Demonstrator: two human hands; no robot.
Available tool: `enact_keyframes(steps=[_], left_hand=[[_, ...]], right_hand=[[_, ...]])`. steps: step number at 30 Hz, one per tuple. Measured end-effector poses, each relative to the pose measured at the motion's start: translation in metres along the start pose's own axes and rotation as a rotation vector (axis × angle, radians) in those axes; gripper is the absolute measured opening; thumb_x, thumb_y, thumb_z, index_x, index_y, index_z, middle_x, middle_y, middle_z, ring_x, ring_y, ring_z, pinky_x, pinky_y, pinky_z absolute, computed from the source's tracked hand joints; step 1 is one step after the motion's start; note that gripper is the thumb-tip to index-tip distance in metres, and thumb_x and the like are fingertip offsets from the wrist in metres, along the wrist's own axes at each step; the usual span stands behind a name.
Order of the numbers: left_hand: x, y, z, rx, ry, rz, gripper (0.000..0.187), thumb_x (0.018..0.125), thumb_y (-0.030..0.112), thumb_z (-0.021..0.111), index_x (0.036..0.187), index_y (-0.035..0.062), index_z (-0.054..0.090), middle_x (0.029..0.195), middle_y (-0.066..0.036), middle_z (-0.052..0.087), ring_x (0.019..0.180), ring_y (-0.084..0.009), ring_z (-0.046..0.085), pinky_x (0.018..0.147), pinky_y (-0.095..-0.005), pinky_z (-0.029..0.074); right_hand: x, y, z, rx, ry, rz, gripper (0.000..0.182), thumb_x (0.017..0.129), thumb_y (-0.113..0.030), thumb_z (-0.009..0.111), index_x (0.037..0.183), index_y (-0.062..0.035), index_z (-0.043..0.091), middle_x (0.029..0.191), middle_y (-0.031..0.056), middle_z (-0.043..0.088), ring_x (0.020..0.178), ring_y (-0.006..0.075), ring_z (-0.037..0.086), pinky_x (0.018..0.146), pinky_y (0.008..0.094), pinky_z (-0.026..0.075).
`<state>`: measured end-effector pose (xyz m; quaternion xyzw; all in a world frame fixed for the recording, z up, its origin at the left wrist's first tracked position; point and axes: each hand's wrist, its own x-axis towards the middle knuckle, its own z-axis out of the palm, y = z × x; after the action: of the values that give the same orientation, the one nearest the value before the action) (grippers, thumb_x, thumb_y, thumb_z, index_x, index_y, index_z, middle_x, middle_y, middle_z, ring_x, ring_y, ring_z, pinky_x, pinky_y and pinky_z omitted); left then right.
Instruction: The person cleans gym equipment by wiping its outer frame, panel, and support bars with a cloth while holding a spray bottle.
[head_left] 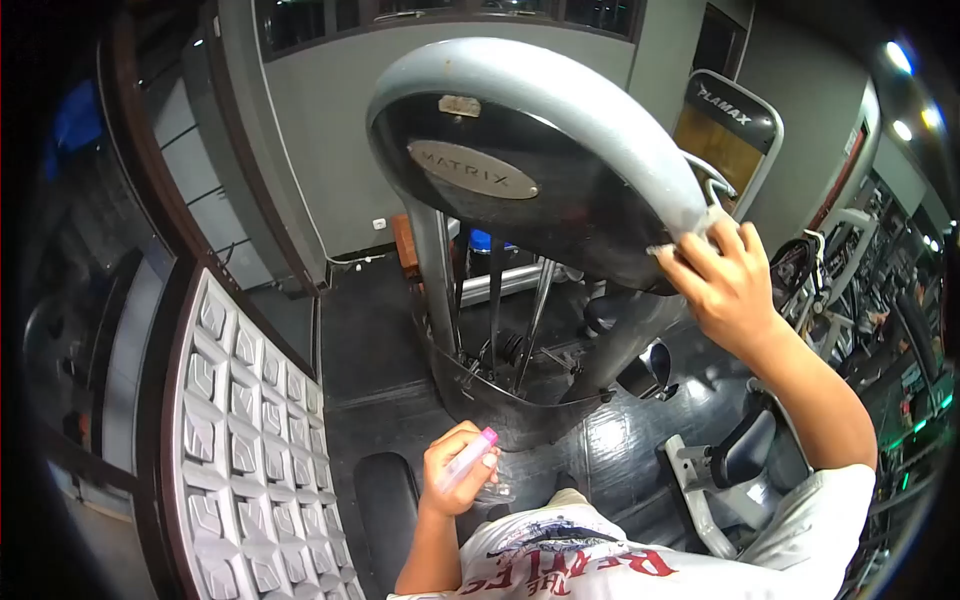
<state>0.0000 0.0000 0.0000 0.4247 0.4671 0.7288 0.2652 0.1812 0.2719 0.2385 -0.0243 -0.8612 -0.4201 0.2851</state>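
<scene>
The left hand [452,474] is curled closed around a slim, translucent plastic bottle [466,463] with a pink cap [488,435], held low before the body. Above it, a silver oval plaque [472,170] reading "MATRIX" sits on the black panel of a gym machine with a curved silver tubular frame [560,75]. The white T-shirt [600,545] bears red lettering: "THE" and a larger, creased word. The right hand [725,275], fingers bent, presses a whitish, crumpled wipe [709,218] against the frame's right side. Beyond, a black-topped panel [728,110] reads "PLAMAX".
</scene>
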Motion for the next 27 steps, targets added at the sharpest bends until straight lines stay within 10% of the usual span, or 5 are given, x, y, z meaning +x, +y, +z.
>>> enact_keyframes(steps=[18,27], left_hand=[[0.014,0.003,0.009,-0.035,-0.056,0.041,0.022,0.088,0.012,0.068,0.089,-0.0095,0.066,0.084,-0.013,0.062,0.059,-0.0174,0.065,0.054,-0.0271,0.053],[0.020,-0.001,0.016,-0.029,-0.077,0.067,0.022,0.089,0.013,0.069,0.089,-0.0092,0.065,0.084,-0.013,0.062,0.059,-0.0175,0.066,0.052,-0.0262,0.052]], right_hand=[[0.036,0.018,0.002,0.089,-0.140,-0.387,0.017,0.067,-0.033,0.069,0.079,-0.0239,0.077,0.096,-0.0045,0.057,0.105,0.0225,0.057,0.091,0.0458,0.047],[0.028,-0.011,0.009,0.076,-0.118,-0.230,0.016,0.070,-0.030,0.069,0.078,-0.0171,0.073,0.094,-0.0017,0.055,0.099,0.0215,0.055,0.087,0.0451,0.048]])
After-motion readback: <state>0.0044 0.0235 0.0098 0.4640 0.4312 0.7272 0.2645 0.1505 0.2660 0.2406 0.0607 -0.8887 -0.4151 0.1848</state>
